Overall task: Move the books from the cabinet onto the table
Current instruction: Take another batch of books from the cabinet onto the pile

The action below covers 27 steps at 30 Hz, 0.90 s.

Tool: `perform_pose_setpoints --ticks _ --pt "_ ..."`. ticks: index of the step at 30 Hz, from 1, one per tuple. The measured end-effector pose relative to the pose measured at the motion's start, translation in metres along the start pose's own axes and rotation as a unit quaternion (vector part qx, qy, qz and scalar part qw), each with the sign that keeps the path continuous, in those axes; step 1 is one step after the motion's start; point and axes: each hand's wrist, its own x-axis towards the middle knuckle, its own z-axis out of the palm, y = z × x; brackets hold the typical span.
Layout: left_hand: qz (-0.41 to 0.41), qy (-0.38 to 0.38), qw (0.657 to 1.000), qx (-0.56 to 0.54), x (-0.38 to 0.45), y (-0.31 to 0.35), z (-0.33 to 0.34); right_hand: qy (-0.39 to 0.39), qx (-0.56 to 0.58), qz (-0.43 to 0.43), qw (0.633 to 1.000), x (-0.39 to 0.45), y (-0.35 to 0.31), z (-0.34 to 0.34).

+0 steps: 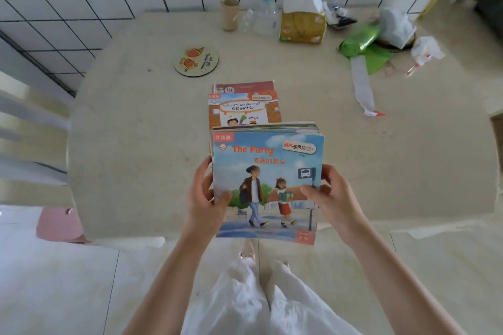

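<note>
A stack of thin picture books (268,171), topped by a blue cover titled "The Party", is held above the near edge of the beige table (136,130). My left hand (204,198) grips its left edge with the thumb on the cover. My right hand (329,196) grips the right edge the same way. Just beyond, a second pile of books (243,106) lies flat on the table, an orange-and-white cover on top. The cabinet is out of view.
A round coaster (196,61) lies on the table's far left. Along the tiled wall stand a cardboard roll (230,13), a pump bottle (265,11), a tissue pack (303,23) and green and white bags (359,42). A pink stool (58,224) stands left of the table.
</note>
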Motion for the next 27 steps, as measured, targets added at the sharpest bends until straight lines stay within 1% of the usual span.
perform_pose_setpoints --ticks 2,5,11,14,17,21,23,27 --pt "0.004 -0.002 1.0 0.011 0.009 -0.001 -0.002 0.001 -0.022 -0.042 0.999 0.004 0.003 0.004" --pt "0.027 0.002 0.998 0.061 0.016 -0.01 -0.008 -0.006 -0.012 -0.074 0.997 0.008 0.006 0.008" --pt "0.098 0.018 0.987 0.124 0.014 -0.02 -0.015 -0.005 -0.033 -0.106 0.994 0.019 0.023 0.015" --pt "0.116 0.025 0.983 0.137 0.011 -0.032 -0.018 -0.014 -0.047 -0.118 0.992 0.022 0.032 0.017" --pt "0.118 0.037 0.981 0.151 0.011 -0.039 -0.018 -0.02 -0.072 -0.131 0.989 0.021 0.04 0.02" --pt "0.101 0.011 0.976 0.193 0.019 -0.045 -0.019 -0.013 -0.091 -0.16 0.983 0.022 0.048 0.019" --pt "0.103 0.001 0.974 0.203 0.023 -0.049 -0.02 -0.026 -0.089 -0.165 0.982 0.027 0.049 0.016" --pt "0.093 0.038 0.959 0.265 0.028 -0.064 -0.024 -0.065 -0.094 -0.158 0.981 0.036 0.049 0.014"
